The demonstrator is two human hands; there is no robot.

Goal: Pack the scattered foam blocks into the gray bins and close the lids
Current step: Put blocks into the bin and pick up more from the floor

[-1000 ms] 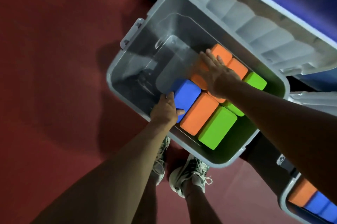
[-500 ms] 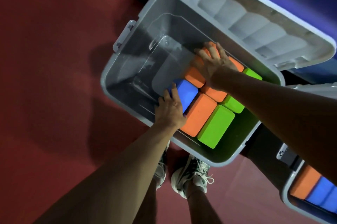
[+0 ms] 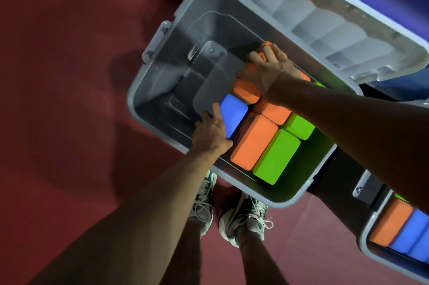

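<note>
orange block (image 3: 247, 92) under right hand (image 3: 267, 68), bin (image 3: 160, 89) half bare
right hand clamps it (long axis along the row); left hand (image 3: 212, 132) rests flat on blue block (image 3: 232, 114).

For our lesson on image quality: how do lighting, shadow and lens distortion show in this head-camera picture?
Head view: dim overall, the red floor in shadow left of the open gray bin; pale glare on the bin's bottom; the green foam block tints the wall beside it; wide-angle bending at the edges; left hand and right hand sharp.
</note>
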